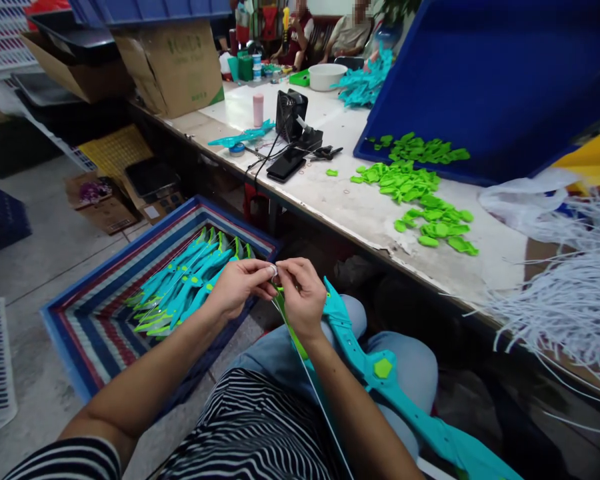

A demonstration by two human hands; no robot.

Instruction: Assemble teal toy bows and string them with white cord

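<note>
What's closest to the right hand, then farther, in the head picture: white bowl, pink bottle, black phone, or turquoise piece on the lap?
From the right hand:
1. Turquoise piece: right beside it.
2. Black phone: near the table edge.
3. Pink bottle: behind the phone, leftward.
4. White bowl: far back.

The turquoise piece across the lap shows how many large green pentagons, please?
1: the green pentagon sits on the turquoise piece, beside the right forearm; others may be hidden.

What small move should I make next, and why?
Perhaps draw the white string snug, since the left hand and right hand pinch close together near the turquoise bow, with the string running down below them.
</note>
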